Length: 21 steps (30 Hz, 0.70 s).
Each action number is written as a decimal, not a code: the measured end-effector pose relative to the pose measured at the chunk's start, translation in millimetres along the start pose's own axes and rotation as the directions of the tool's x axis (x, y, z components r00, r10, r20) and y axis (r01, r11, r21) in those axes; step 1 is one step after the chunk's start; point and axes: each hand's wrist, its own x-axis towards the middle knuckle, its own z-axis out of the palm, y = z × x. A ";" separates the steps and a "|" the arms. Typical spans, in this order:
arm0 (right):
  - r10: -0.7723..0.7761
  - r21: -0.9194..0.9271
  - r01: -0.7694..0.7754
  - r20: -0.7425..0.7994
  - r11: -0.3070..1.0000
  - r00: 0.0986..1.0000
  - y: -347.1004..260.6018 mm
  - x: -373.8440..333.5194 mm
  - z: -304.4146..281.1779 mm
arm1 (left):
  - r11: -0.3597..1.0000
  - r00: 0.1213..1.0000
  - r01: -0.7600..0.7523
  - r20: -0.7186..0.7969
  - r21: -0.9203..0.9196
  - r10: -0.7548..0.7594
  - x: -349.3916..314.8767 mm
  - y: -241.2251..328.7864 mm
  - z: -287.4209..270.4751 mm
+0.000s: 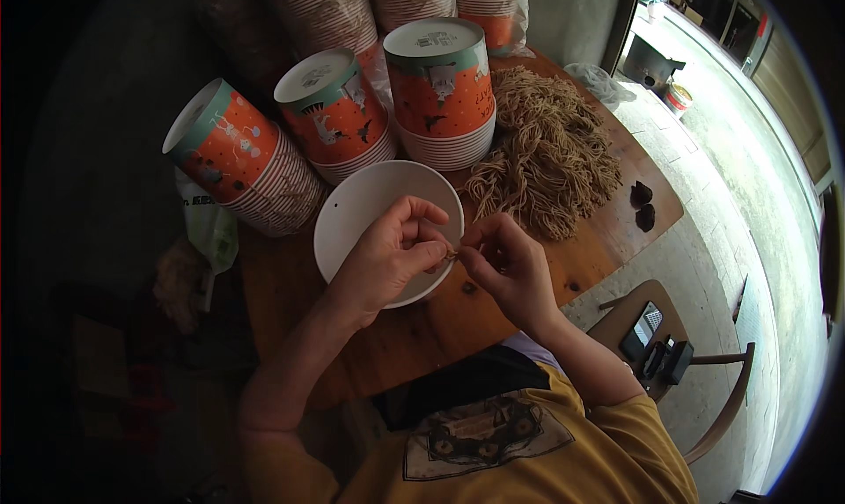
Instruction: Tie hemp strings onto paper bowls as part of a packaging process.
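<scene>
Sunlit floor (720,187) lies right of the wooden counter (396,356), which carries three upturned stacks of orange tubs (440,95) with a cord heap (546,156) beside them. Nearer sits an open white tub (359,209). At its right rim, left hand (392,250) and right hand (512,259) meet, thumbs and fingers pinching a bit of brown cord (452,254) between them.

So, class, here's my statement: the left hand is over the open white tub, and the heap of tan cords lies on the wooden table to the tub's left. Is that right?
Not quite: the heap of tan cords lies to the open white tub's right on the wooden table, as the head view shows. The left hand is indeed over the tub.
</scene>
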 end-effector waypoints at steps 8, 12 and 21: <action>0.027 -0.002 -0.027 -0.026 1.000 0.999 1.4 -8.4 4.8 | 0.998 0.999 0.045 -0.015 -0.032 -0.046 -1.4 -0.4 2.5; -0.006 -0.084 0.004 -0.015 0.996 1.000 -3.5 -7.6 4.3 | 1.000 1.000 0.018 -0.009 0.026 -0.018 -2.0 -0.9 2.7; 0.060 0.041 -0.060 -0.007 0.997 0.998 6.0 -7.4 7.3 | 0.998 0.999 -0.026 -0.020 0.058 0.027 -2.5 -6.6 3.8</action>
